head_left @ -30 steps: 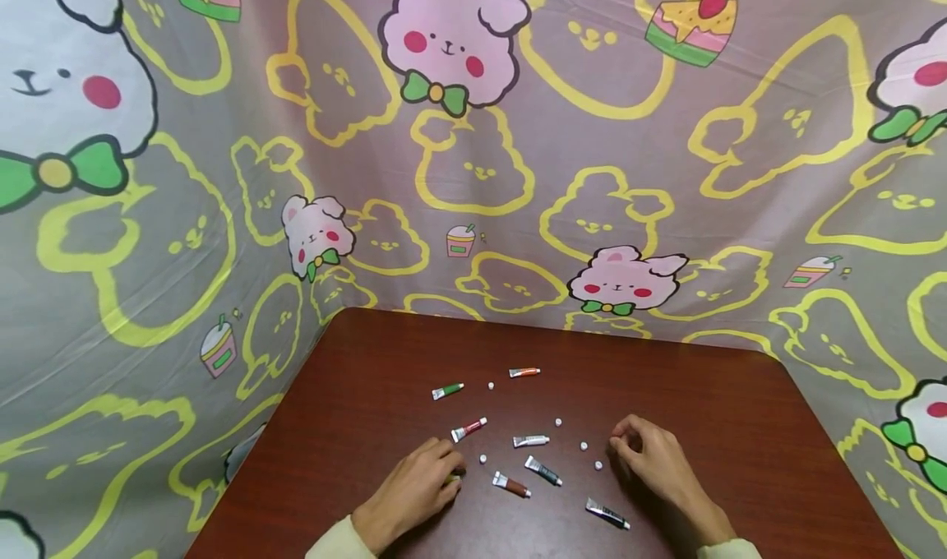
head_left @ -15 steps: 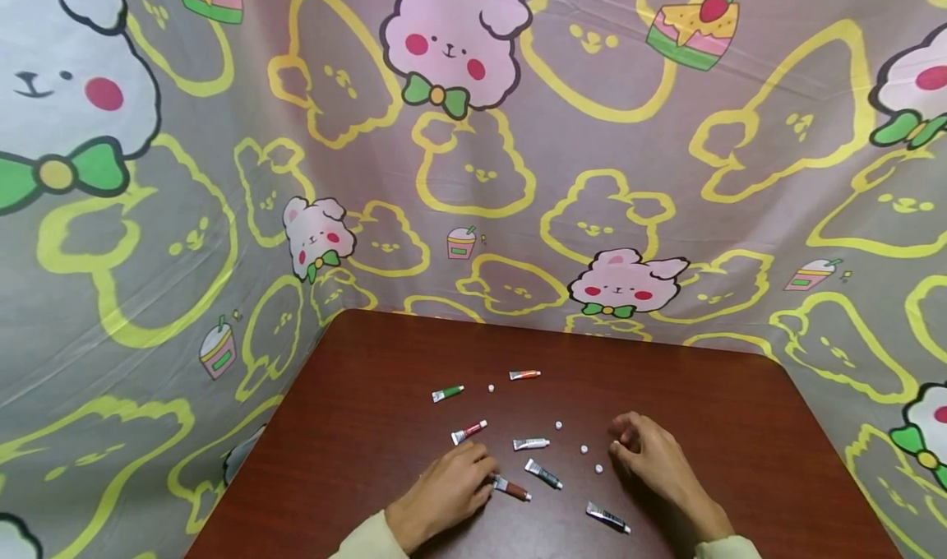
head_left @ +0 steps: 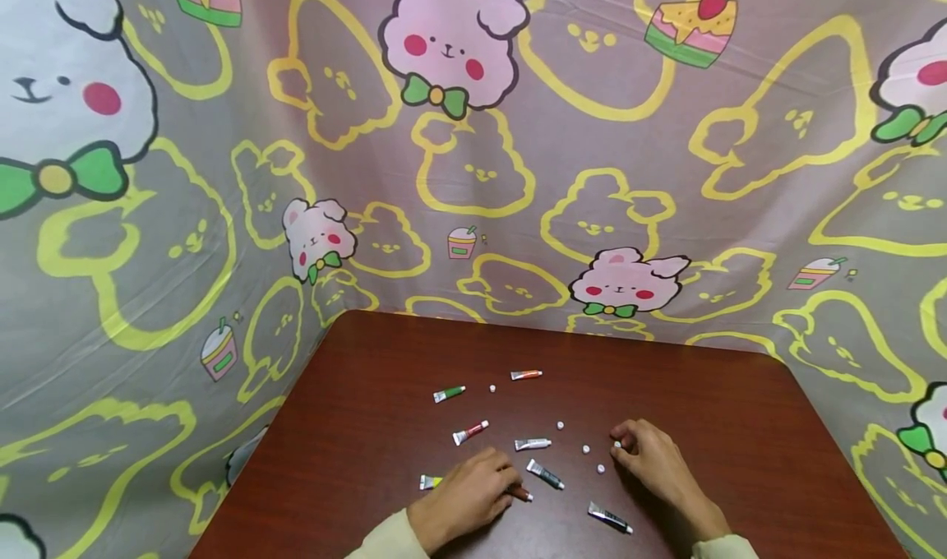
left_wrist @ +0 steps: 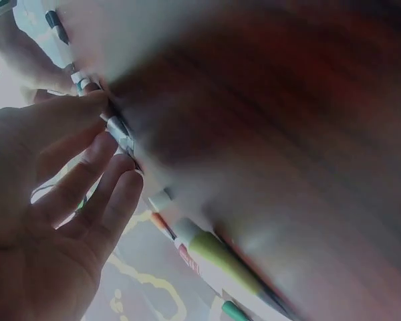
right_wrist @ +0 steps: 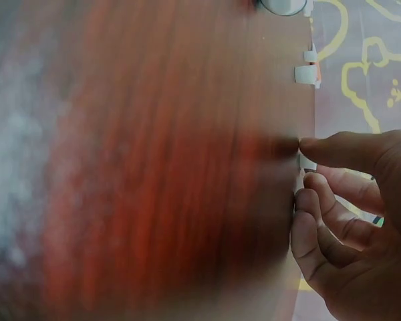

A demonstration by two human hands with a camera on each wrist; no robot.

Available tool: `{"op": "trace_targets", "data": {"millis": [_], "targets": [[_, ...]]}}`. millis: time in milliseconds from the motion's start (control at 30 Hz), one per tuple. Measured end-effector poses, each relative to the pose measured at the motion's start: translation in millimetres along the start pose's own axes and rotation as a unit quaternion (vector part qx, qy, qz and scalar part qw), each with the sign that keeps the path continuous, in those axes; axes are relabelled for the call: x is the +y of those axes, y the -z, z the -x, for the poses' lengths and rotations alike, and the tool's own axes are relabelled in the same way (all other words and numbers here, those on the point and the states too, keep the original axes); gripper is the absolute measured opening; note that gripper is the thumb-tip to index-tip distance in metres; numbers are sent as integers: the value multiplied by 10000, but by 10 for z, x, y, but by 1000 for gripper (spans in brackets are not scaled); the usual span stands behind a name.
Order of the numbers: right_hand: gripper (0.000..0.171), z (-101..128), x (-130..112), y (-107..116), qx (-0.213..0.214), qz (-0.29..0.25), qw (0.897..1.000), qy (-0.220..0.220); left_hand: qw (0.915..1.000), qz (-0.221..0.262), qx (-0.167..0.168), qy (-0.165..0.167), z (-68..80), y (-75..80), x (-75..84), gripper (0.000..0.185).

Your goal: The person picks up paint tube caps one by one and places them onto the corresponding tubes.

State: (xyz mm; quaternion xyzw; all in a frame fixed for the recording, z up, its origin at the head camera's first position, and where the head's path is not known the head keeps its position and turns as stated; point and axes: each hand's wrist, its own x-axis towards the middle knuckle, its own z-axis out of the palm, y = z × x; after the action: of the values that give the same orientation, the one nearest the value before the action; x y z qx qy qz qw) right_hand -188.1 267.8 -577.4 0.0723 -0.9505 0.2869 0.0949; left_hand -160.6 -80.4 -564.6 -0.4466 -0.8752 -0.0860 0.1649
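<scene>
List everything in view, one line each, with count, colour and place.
Table: one, dark red-brown wood, under everything.
Cloth: one, grey with yellow and pink bunnies, behind and beside the table.
Paint tubes: seven. Green and orange far; red and white mid; yellow-green at left; dark teal between the hands; black near.
Caps: about five, white, scattered mid-table.
Brown tube: one, under the left fingers.
Left hand: on the brown tube.
Right hand: fingertips at a cap.

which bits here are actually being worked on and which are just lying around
In hand:
- left hand grips the brown paint tube
- right hand pinches a white cap

Lying about:
- yellow-green tube
- green tube
- orange tube
- red tube
- loose white caps
</scene>
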Motion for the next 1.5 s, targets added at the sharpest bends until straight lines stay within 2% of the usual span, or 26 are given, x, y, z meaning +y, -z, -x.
{"op": "trace_targets", "data": {"millis": [200, 433, 600, 867, 1133, 1267, 1500], "targets": [[14, -3, 17, -8, -134, 142, 9997, -150, 9999, -124, -35, -49, -40, -50, 37, 12], [14, 5, 7, 2, -70, 150, 9999, -1, 9997, -227, 23, -105, -60, -89, 55, 8], [15, 16, -71, 63, -49, 193, 9998, 69, 9999, -106, 65, -72, -68, -71, 46, 9], [12, 35, -252, 160, -282, 75, 9996, -22, 9999, 35, 76, -73, -103, -13, 51, 7], [14, 77, -394, 207, -159, -80, 9998, 77, 9996, 131, 198, -176, -133, 24, 69, 4], [18, 109, -435, 216, -26, -193, 9995, 241, 9994, 219, 226, -155, -157, 56, 78, 7], [22, 174, -477, 179, 221, -369, 9961, 773, 9993, 279, 233, -122, -190, 90, 72, 6]]}}
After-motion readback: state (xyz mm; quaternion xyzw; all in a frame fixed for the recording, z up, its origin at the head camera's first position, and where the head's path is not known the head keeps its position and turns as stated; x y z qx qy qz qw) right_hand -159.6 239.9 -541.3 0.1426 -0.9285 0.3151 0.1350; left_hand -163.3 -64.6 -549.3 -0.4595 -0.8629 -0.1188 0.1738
